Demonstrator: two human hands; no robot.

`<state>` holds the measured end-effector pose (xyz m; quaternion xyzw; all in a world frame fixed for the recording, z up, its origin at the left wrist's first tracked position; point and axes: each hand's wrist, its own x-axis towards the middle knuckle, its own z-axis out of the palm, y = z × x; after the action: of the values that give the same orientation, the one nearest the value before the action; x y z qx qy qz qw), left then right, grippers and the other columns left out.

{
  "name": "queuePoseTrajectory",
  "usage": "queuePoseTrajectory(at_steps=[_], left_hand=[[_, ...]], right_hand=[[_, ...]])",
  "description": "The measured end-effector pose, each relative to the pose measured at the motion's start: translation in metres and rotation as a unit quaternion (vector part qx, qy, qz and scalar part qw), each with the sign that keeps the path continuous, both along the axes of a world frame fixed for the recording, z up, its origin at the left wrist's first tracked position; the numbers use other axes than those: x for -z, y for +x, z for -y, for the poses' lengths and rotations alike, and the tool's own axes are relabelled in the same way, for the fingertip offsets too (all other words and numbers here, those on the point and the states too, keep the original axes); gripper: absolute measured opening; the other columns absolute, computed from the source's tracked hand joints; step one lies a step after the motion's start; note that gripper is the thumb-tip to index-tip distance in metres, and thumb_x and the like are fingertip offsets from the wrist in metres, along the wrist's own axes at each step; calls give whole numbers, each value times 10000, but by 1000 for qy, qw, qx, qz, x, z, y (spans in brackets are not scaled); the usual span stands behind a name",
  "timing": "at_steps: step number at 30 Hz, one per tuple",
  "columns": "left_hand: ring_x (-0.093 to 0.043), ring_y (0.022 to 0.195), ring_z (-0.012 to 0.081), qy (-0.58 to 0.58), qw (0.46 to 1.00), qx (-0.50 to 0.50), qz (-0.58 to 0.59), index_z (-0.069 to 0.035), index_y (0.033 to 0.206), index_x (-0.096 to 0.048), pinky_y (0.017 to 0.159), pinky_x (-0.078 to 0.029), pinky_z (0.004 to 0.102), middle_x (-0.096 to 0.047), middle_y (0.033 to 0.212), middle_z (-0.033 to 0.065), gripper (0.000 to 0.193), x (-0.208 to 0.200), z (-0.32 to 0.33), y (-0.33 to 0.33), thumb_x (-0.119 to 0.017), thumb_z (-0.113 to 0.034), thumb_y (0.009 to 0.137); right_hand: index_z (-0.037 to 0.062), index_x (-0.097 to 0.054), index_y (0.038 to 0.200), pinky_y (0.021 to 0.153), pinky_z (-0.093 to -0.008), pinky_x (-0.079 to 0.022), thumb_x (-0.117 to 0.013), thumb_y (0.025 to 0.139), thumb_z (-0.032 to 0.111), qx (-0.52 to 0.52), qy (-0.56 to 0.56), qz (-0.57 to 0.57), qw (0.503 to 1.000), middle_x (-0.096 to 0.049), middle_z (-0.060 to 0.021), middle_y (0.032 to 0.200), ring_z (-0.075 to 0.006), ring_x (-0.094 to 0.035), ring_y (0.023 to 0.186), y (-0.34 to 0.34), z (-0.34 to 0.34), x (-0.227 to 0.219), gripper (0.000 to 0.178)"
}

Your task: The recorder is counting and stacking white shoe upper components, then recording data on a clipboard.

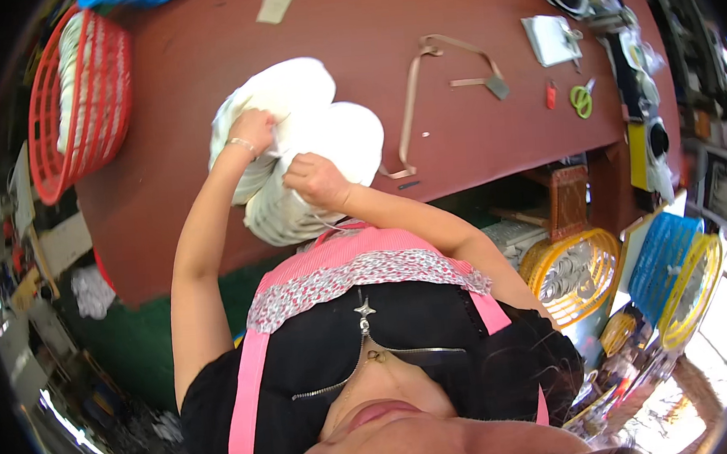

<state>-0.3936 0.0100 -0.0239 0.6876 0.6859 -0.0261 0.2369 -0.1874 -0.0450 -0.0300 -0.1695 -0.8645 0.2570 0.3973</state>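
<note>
Two bundles of stacked white rounded fabric-like pieces lie side by side at the table's near edge, a left stack [290,84] and a right stack [345,144]. My left hand [254,130], with a bracelet at the wrist, is closed over the left stack near where the two meet. My right hand [318,182] is closed at the near side of the right stack. A thin pale cord [323,221] hangs below my right hand. What the fingers of either hand pinch is too small or hidden to make out.
On the reddish-brown table [349,25] stands a red basket [87,137] holding white pieces. A tan strap [412,105], green-handled scissors [582,100], a red small tool [551,94] and a white pad [551,41] lie rightward. Yellow baskets [573,275] stand at lower right.
</note>
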Motion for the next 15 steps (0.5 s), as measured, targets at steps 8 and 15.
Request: queuePoseTrajectory(at_steps=[8,15], left_hand=[[-619,815,340,76,994,-72,35,-32,885,-634,751,-502,421,-624,881,169,64,3,13,-2,-590,-50,842],[-596,1016,313,176,975,-90,103,-33,1162,-608,917,-478,399,-611,1075,150,386,-17,-14,132,-595,73,792]], right_hand=[[124,-672,906,836,-380,-498,-610,756,128,17,27,23,999,-663,-33,946,-242,-604,999,94,-69,-27,163],[69,-691,923,863,-451,-458,-645,815,66,450,-96,137,877,-675,-135,993,-345,-606,965,397,-297,22,117]])
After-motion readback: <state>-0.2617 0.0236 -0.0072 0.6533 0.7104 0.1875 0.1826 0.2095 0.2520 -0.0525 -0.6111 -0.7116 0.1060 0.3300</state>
